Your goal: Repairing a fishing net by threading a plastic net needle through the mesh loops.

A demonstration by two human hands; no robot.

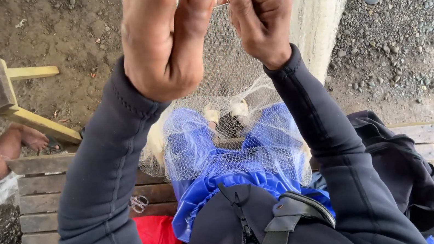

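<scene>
- Ground [408,60]: dirt and grey gravel all round, with a wooden bench [43,187] of dark slats under the person.
- Net [241,135]: a fine, pale mesh that hangs from above the picture's top edge, runs down between the two raised hands and pools over the blue shorts [219,182] on the lap. It looks very light, limp and sheer; I judge it will sag, bunch and snag easily, and its thin threads could tear under a hard tug. A pinch on a single strand or knot looks better than a fistful.
- Left hand [168,39]: raised at the top, fingers curled close and thumb pressed in; something blue shows at its tip by the frame edge, too cut off to name.
- Right hand [262,14]: just beside it, fingertips pinched tight on a thin strand of the mesh, the other fingers folded.
- Another person's leg [15,141] and bare foot rest at the left, well apart.
- Scissors [139,203]: small, lying on the slats near the left sleeve, untouched.
</scene>
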